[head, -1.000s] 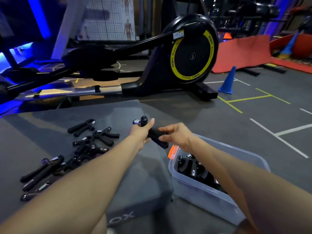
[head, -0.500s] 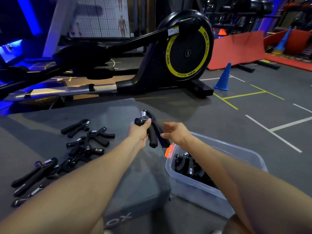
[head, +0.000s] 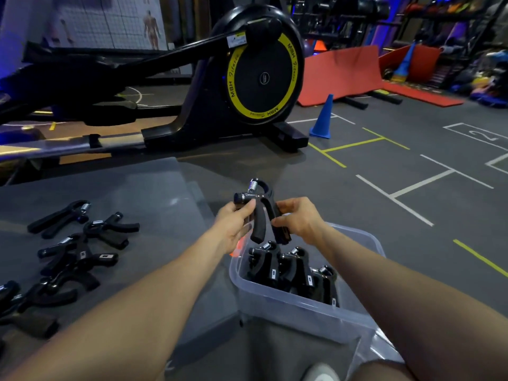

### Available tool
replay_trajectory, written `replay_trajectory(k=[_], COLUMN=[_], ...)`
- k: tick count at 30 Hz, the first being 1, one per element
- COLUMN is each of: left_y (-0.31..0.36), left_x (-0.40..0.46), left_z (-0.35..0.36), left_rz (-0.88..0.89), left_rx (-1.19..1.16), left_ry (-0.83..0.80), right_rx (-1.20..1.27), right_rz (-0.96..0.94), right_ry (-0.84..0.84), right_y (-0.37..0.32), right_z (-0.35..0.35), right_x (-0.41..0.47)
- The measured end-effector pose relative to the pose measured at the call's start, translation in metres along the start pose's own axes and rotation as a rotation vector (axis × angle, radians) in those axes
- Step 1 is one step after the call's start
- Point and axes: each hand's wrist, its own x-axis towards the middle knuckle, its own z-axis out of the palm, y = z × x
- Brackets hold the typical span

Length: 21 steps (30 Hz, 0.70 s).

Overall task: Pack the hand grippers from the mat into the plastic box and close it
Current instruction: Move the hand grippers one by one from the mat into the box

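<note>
Holding one hand gripper (head: pixel 259 213) above the far left corner of the plastic box (head: pixel 299 306), I pinch its knob end with my left hand (head: pixel 233 226) and one handle with my right hand (head: pixel 298 218). More grippers (head: pixel 291 268) stand inside; others (head: pixel 79 243) lie left on the mat (head: pixel 154 204). Far off: an elliptical trainer (head: pixel 247 75), a blue cone (head: pixel 323 118).

the gym floor (head: pixel 412 215) ahead of me was dark grey, taped in white and yellow lines. a black elliptical trainer (head: pixel 247 78) with a yellow-ringed flywheel stood close, a blue cone (head: pixel 323 118) beside it, red mats (head: pixel 341 72) behind, blue-violet light on the left.
</note>
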Motion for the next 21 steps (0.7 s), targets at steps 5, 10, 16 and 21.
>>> replay_trajectory(k=[5,10,16,21], left_y=[-0.041,-0.089,-0.122,-0.144], left_x=[0.023,0.050,0.094,0.127], left_z=[0.028,0.048,0.070,0.091], left_rz=[0.105,0.205,0.343,0.393], left_rx=[0.460,0.985,1.322,1.470], left_ry=[0.088,-0.072,-0.141,-0.185], right_rx=[-0.111,-0.049,0.042,0.061], right_rz=[0.164,0.357,0.509,0.614], right_ry=[0.113,0.211,0.293,0.321], right_y=[0.062,0.131,0.199,0.240], right_z=[-0.041,-0.059,-0.056,-0.046], right_x=[0.001,0.008,0.025,0.040])
